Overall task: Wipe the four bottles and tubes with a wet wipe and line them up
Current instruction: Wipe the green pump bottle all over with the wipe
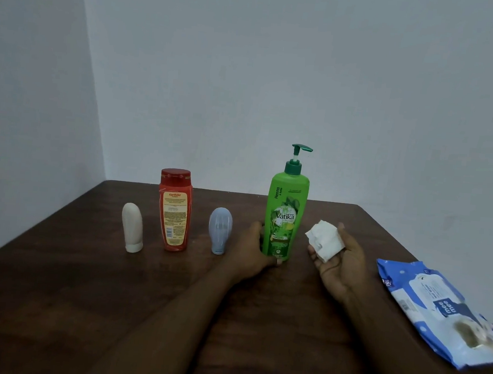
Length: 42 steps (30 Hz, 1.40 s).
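The table (86, 262) looks like dark wood, smooth with a dull sheen. The green bottle (285, 219) and red bottle (175, 210) are glossy plastic (printed labels on both). The white tube (132, 226) and grey-blue tube (220, 229) look matt plastic. The wipe (325, 240) is soft, crumpled cloth-like sheet; the pack (436, 308) is shiny film.

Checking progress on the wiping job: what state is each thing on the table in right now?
White tube: upright on its cap.
Red bottle: upright, cap shut.
Blue tube: upright on its cap.
Green pump bottle: upright, gripped by left hand.
Wipe: crumpled in right hand.
Wipe pack: lying flat.
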Each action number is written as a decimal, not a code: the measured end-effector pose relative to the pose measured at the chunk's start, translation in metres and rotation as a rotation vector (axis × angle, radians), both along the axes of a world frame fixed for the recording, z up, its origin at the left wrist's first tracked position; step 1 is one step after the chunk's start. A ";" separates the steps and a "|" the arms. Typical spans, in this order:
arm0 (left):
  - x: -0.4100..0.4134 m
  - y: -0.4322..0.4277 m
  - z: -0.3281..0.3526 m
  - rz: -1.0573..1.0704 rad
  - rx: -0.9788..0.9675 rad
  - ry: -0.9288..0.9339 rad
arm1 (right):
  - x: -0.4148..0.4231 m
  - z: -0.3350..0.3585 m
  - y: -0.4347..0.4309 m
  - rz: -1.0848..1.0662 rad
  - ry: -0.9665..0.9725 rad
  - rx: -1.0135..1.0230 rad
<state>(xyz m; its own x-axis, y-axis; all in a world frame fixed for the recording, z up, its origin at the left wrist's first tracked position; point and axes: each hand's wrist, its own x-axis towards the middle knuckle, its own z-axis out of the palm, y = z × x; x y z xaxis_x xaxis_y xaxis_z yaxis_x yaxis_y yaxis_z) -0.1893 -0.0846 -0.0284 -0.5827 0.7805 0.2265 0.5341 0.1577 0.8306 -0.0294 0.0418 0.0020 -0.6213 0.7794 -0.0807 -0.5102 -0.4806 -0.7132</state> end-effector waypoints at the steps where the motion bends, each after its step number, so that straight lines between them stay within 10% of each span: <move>1: 0.000 0.000 -0.001 0.001 0.000 0.001 | -0.001 -0.001 0.000 -0.012 -0.014 0.014; 42: -0.003 0.007 -0.004 0.021 -0.029 0.001 | -0.016 -0.021 0.020 -0.174 -0.064 -0.016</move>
